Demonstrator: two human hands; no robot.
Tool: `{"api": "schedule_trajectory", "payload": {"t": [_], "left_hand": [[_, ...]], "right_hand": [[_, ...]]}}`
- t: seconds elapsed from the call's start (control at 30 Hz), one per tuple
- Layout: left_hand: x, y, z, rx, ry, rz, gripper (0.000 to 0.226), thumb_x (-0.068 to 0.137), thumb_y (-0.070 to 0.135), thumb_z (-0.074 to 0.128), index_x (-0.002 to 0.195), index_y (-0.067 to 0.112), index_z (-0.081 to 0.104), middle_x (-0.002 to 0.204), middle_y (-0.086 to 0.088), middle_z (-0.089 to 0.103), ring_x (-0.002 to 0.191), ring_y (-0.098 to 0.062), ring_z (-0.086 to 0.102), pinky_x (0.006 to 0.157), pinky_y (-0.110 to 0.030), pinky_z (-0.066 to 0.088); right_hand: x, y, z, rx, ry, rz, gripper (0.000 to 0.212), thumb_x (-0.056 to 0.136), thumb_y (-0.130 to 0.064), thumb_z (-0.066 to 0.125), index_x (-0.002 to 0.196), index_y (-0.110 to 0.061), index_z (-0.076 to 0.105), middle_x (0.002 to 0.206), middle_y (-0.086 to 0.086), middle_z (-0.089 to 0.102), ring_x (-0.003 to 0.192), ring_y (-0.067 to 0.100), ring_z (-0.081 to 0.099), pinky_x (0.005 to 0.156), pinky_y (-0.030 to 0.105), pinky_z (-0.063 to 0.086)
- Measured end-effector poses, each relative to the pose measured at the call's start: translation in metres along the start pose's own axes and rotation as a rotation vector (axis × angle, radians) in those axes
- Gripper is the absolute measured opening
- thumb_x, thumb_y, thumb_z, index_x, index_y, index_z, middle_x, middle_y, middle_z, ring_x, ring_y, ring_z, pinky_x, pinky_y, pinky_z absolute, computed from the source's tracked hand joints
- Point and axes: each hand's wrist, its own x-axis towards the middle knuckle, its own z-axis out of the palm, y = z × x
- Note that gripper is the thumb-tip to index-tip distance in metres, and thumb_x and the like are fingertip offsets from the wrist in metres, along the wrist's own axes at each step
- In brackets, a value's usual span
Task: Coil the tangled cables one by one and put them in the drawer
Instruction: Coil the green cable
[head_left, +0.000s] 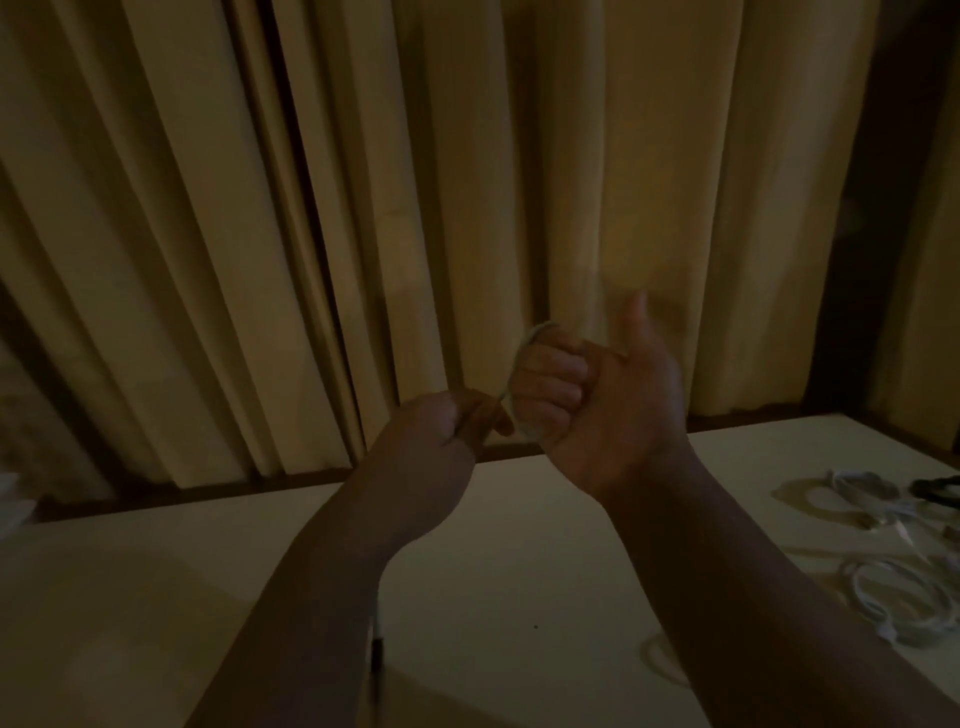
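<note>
Your right hand (587, 395) fisted round white cable (535, 332) coil, midair above table (519, 545); left hand (441, 431) pinches tail. Dangling plug may snag, loops slip. Drawer unseen.

Above the table (519, 545) and in front of the curtain (415, 182) behind it, the left hand (431, 441) sits just left of the right hand (597, 405), a cable (535, 332) looped around the right's fingers, while more cables (878, 608) lie on the table's right side.
</note>
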Motion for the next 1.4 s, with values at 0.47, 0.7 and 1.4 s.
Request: {"api": "schedule_trajectory", "payload": {"t": [0.47, 0.7, 1.4], "left_hand": [[-0.008, 0.013, -0.006, 0.499, -0.122, 0.122, 0.030, 0.100, 0.038, 0.055, 0.070, 0.035, 0.057, 0.062, 0.010, 0.053, 0.055, -0.006, 0.049, 0.048, -0.023, 0.030], [-0.005, -0.005, -0.002, 0.228, 0.100, 0.228, 0.019, 0.083, 0.037, 0.077, 0.073, 0.024, 0.067, 0.076, 0.008, 0.059, 0.069, -0.006, 0.057, 0.060, -0.025, 0.048], [-0.013, 0.010, 0.050, -0.540, 0.260, -0.191, 0.026, 0.090, 0.040, 0.068, 0.085, 0.014, 0.067, 0.081, -0.004, 0.073, 0.077, -0.018, 0.071, 0.072, -0.039, 0.062]], "right_hand": [[0.005, 0.004, -0.029, -1.168, 0.497, 0.137, 0.063, 0.101, -0.062, 0.025, 0.087, -0.010, 0.058, 0.080, 0.008, 0.057, 0.075, 0.022, 0.051, 0.072, 0.032, 0.048], [-0.004, 0.005, -0.024, -0.875, 0.140, 0.595, 0.065, 0.090, -0.080, 0.024, 0.068, -0.023, 0.045, 0.062, -0.004, 0.038, 0.051, 0.012, 0.029, 0.050, 0.026, 0.026], [-0.005, -0.007, -0.025, -1.025, 0.378, 0.287, 0.056, 0.100, -0.056, 0.042, 0.061, -0.017, 0.050, 0.051, -0.002, 0.034, 0.042, 0.012, 0.026, 0.044, 0.024, 0.021]]}}
